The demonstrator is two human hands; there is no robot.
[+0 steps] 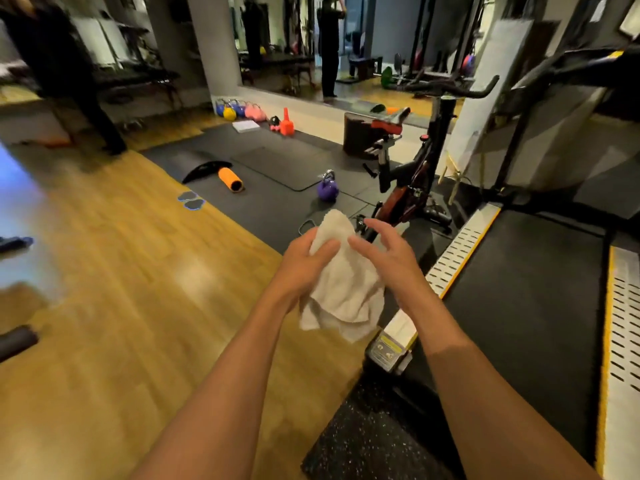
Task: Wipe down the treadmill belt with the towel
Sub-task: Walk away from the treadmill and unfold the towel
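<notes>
A crumpled off-white towel (341, 282) hangs in the air in front of me, left of the treadmill. My left hand (304, 258) grips its upper part, thumb across the cloth. My right hand (388, 251) hovers just right of the towel with fingers spread and relaxed, thumb near the cloth; it holds nothing. The treadmill's black belt (530, 292) runs along the right side, between a white-and-yellow left side rail (460, 247) and a matching right rail (623, 341). Both hands are above the floor, left of the belt.
A red-and-black exercise bike (412, 181) stands just beyond the towel. A purple kettlebell (327, 188), an orange foam roller (230, 180) and more kettlebells lie on dark mats. A person in dark clothes (69, 71) stands at far left. Wooden floor spreads to the left.
</notes>
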